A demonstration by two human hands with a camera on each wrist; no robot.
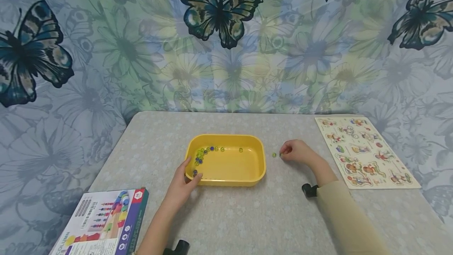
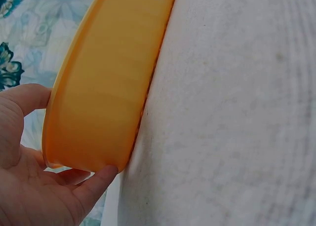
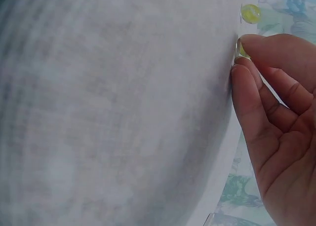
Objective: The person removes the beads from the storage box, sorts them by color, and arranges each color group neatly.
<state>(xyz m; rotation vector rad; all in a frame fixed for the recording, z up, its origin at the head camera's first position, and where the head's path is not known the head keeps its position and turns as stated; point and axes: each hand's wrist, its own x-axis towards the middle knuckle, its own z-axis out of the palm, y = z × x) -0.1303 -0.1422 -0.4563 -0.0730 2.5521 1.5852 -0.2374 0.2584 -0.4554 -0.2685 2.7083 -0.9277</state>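
A shallow yellow plastic tray (image 1: 226, 181) stands in the middle of the table. Inside it, several green and blue glass marbles (image 1: 200, 153) gather along the left side, and one green marble (image 1: 241, 150) lies apart toward the right. My left hand (image 1: 179, 184) grips the tray's left end, thumb at the rim; in the left wrist view its fingers touch the yellow end wall (image 2: 98, 88). Right of the tray, my right hand (image 1: 299, 152) pinches a greenish glass marble (image 3: 241, 49) at the tabletop, mostly covered by the fingertips. Another yellow-green marble (image 3: 251, 14) lies just beyond it, untouched.
At the right lies a cream sheet (image 1: 364, 152) printed with small colourful figures. A boxed toy (image 1: 102, 223) occupies the front left corner of the pale patterned table (image 1: 247, 219). Behind the table hangs a butterfly-and-flower cloth (image 1: 230, 70).
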